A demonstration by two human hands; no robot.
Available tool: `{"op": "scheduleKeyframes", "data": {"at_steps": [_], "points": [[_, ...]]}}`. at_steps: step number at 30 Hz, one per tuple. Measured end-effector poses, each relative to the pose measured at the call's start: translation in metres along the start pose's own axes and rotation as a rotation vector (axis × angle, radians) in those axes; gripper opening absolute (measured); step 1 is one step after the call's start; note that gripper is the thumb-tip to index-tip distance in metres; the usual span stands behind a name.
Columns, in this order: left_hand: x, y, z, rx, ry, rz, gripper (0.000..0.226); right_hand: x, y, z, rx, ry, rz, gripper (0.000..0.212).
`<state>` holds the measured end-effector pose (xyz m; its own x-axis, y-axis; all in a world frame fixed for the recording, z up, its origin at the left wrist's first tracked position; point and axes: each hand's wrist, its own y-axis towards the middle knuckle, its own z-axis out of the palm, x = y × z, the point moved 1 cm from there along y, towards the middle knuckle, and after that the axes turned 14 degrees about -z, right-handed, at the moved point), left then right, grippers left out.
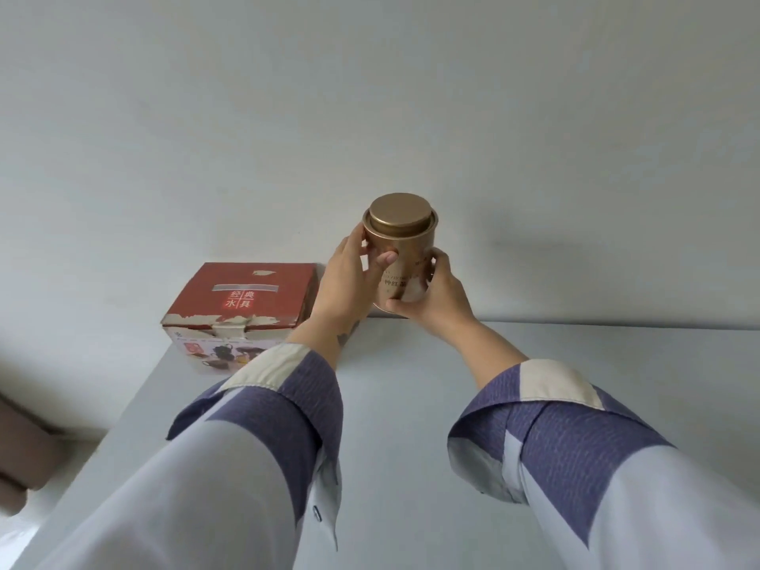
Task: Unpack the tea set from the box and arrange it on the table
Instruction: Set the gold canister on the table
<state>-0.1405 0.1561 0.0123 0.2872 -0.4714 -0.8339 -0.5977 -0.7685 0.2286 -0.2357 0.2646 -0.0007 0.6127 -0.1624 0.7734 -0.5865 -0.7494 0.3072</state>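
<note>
Both hands [401, 277] grip tin [401, 257] at table [411, 405] far edge; box [242, 306] left.

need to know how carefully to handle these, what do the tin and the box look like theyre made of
Tin: likely thin metal with a satin gold-bronze finish; soft sheen, crisp rolled rims, fitted lid. Both hands grip it, left hand, right hand.

Box: printed cardboard, red top with slight gloss; front edge is torn, pale paper showing through.
</note>
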Motion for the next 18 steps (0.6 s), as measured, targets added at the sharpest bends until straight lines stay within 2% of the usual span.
{"op": "scheduleKeyframes", "data": {"at_steps": [11,18], "points": [[-0.097,-0.061,0.204,0.072,-0.173,-0.113,0.05,-0.133,-0.062,-0.175,0.026,-0.008,0.131,0.095],[-0.123,-0.067,0.305,0.22,-0.216,-0.168,0.061,-0.219,-0.076,-0.231,-0.051,-0.022,0.235,0.095]]}}
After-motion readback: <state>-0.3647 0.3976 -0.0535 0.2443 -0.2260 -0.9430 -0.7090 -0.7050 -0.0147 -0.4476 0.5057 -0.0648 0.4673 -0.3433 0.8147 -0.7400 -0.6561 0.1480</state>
